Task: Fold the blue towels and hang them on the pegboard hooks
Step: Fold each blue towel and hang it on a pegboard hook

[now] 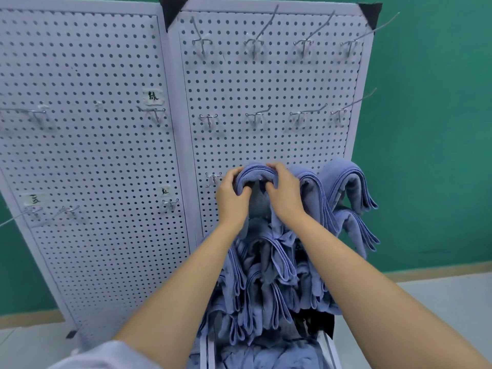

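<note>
Plainly, the left hand (231, 198) pinched one side of the folded blue towel (255, 173), arched low against the pegboard (266, 145), and the right hand (286, 193) clutched the other; soft, light and limp, it seemed best held by that thick doubled ridge. Just beside, rightward, more hung towels (343, 182) drooped in folds.

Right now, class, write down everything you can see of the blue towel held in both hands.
The towel is soft blue cloth with a stitched, darker edge, folded into several layers and draped in an arch against the pegboard. The left hand and right hand hold its top fold from either side. Any hook under it is hidden.
</note>
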A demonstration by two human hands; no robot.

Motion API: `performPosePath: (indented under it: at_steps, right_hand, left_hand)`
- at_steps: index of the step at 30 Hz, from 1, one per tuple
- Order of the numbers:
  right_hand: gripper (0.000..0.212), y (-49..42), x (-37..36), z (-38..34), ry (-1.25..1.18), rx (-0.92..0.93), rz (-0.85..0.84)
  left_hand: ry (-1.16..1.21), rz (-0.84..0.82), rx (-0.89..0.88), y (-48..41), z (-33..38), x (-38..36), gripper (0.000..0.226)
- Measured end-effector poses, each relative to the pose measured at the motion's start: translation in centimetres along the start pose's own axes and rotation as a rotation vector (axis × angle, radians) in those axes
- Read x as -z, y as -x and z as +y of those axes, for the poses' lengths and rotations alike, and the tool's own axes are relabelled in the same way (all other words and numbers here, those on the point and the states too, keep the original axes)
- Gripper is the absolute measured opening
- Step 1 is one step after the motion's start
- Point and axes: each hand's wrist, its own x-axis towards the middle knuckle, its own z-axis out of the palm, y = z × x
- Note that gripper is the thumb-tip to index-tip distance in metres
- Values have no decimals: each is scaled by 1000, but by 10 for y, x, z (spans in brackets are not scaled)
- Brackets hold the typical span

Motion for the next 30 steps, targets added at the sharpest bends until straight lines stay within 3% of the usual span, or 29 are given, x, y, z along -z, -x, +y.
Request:
performPosePath:
  at_steps: [4,8,9,11,15,21,24,30]
  right_hand:
    - [44,19,-2,3,75,-11,-3]
    - [42,41,-4,5,734,95,91]
    - [44,44,-5,5,797,92,89]
    - [46,45,-9,5,684,39,35]
    - [44,42,-16,16,107,-81,18]
    - [14,41,-18,27,274,-104,-6]
    - [25,50,-11,26,351,-178,-112]
    - [51,82,14,15,196,-212,-237]
  left_hand:
    - [-64,-15,-8,7,-17,4,49]
    - [-201,9,33,14,-34,8,53]
    - [-216,11,50,16,-35,9,51]
    - [-181,-5,63,19,-35,10,41]
    - [-107,-46,83,28,-30,8,27]
    - [-208,-125,104,36,-35,7,44]
    - [-246,-167,138,42,-28,12,49]
    - [-335,-194,244,66,-4,38,54]
